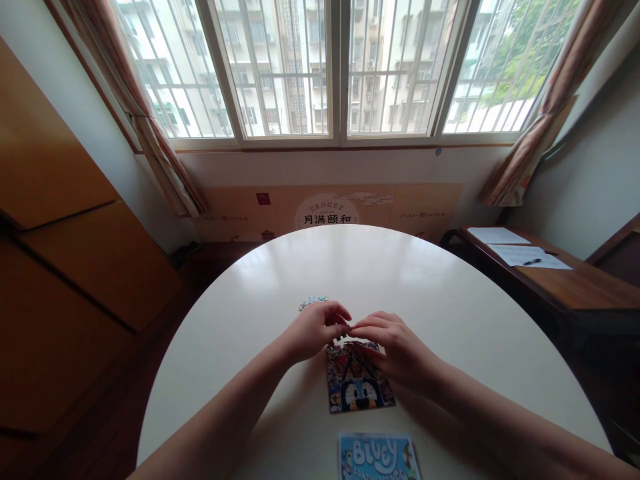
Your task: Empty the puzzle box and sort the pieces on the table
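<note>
A partly assembled jigsaw puzzle (361, 387) lies flat on the white table, showing a blue cartoon dog's face, with an uneven upper edge. Just above that edge, my left hand (320, 327) and my right hand (395, 340) meet at the fingertips. Between them is a small dark puzzle piece (349, 327), pinched by both hands; its details are too small to make out. My right hand's lower fingers lie over the puzzle's top right corner. Beyond my left hand sits a small cluster of loose puzzle pieces (313, 302), partly hidden by that hand.
A blue Bluey picture box or card (377, 457) lies at the near side of the round white table (225, 347). To the right, a brown wooden desk (595, 287) bears papers (525, 256) and a dark pen. Wooden cabinets (60, 320) stand left; a barred window is ahead.
</note>
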A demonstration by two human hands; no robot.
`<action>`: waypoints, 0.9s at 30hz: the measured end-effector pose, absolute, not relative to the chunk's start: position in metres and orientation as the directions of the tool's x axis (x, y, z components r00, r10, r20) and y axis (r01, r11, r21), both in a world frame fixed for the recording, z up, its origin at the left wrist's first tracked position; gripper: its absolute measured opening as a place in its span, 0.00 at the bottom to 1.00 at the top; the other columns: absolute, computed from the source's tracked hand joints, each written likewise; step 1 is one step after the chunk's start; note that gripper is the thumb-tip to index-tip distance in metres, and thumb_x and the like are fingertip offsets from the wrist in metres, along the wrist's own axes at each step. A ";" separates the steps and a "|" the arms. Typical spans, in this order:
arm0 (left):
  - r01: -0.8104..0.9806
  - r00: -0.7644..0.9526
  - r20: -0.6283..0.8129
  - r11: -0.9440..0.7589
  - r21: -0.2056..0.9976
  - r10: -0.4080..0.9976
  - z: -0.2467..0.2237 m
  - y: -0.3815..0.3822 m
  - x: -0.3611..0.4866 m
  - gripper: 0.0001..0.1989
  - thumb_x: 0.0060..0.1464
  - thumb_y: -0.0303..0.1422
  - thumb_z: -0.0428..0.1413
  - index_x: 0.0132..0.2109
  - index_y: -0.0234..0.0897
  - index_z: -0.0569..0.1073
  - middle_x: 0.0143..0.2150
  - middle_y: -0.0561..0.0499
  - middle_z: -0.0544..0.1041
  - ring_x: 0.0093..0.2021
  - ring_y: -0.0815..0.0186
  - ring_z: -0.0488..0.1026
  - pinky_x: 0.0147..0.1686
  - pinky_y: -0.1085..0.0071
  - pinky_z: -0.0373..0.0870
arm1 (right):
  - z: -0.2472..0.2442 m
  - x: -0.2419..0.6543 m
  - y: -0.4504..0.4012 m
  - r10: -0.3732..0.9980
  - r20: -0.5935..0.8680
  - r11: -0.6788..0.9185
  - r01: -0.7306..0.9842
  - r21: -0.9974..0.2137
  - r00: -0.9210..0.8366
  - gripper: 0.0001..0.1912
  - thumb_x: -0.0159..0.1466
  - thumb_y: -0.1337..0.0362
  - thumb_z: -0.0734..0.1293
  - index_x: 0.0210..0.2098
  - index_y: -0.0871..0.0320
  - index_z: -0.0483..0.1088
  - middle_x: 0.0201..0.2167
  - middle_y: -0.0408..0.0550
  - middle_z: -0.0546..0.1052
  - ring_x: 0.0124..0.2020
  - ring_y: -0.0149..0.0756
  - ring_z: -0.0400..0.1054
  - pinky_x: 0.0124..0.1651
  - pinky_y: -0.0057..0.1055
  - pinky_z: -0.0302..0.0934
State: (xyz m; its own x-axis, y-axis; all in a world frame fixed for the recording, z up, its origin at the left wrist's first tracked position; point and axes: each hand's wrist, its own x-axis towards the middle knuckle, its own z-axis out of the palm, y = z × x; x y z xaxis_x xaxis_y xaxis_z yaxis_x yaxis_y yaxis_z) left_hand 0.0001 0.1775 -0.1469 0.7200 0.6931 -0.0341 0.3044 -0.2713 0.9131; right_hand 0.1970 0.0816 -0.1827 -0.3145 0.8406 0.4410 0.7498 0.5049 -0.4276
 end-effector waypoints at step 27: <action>0.674 0.483 0.065 -0.418 0.609 0.873 -0.138 0.227 -0.044 0.07 0.48 0.30 0.57 0.36 0.38 0.78 0.34 0.50 0.80 0.33 0.61 0.77 0.33 0.70 0.70 | -0.177 0.202 0.082 0.861 0.483 0.449 0.686 -0.573 -0.161 0.12 0.64 0.68 0.66 0.44 0.54 0.79 0.42 0.49 0.79 0.45 0.36 0.72 0.51 0.39 0.68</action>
